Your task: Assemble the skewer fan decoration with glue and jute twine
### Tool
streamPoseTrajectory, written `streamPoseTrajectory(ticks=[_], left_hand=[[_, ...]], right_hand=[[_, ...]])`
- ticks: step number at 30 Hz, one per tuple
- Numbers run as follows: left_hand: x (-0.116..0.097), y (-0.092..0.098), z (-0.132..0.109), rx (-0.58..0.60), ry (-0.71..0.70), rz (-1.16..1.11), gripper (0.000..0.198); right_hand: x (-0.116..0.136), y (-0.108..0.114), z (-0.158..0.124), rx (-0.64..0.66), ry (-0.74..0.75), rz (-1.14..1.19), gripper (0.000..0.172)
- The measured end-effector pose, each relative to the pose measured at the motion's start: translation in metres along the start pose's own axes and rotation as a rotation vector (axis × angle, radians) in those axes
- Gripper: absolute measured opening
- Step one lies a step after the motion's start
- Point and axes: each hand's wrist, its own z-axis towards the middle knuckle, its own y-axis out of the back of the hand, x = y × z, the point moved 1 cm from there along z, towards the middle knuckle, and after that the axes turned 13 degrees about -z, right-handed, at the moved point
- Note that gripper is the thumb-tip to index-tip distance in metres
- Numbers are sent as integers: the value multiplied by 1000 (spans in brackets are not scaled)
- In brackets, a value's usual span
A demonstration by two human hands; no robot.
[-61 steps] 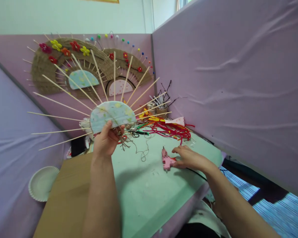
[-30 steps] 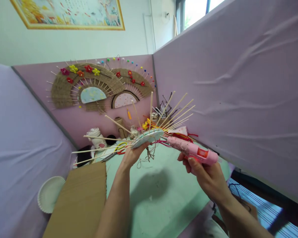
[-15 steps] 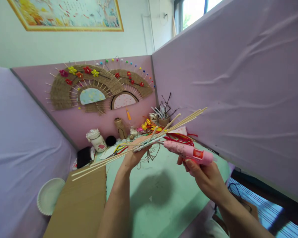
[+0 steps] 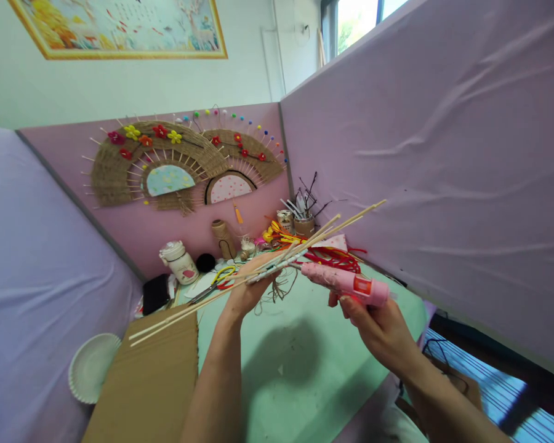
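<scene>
Thin pale sticks [image 4: 346, 223] fan out from a flat light-coloured piece [image 4: 279, 266] with twine strands [image 4: 281, 289] hanging beneath it. My left hand [image 4: 249, 292] grips this bundle from below and behind, its fingers partly hidden by the sticks. A pink glue gun [image 4: 344, 281] is held in my right hand [image 4: 373, 323], fingers wrapped round its handle. The gun's nozzle points left and lies close to the edge of the flat piece; whether it touches cannot be made out.
Brown cardboard [image 4: 152, 375] lies at the left beside a white paper plate [image 4: 93, 368]. Behind are scissors [image 4: 212, 286], a white bottle [image 4: 179, 263], a twine spool [image 4: 222, 239], red strips [image 4: 335, 259] and a pot of twigs [image 4: 305, 224]. Woven fans [image 4: 166, 147] hang on the pink panel.
The glue gun and my right hand have shifted slightly left. The stick bundle has tilted a little, its left ends lower and its sticks more spread at the right.
</scene>
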Motion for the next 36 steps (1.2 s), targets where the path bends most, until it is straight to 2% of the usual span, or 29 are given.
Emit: streamPoseTrajectory(ticks=[5, 12, 20, 36], left_hand=[[-2, -1, 1, 10, 18, -37, 29], [0, -1, 1, 52, -29, 5, 30], [-1, -2, 2, 53, -11, -7, 30], [2, -2, 1, 83, -69, 63, 32]], right_hand=[[3, 0, 0, 13, -11, 2, 42], [5, 1, 0, 20, -12, -29, 43], [5, 0, 0, -6, 5, -37, 41], [-2, -2, -1, -7, 36, -12, 34]])
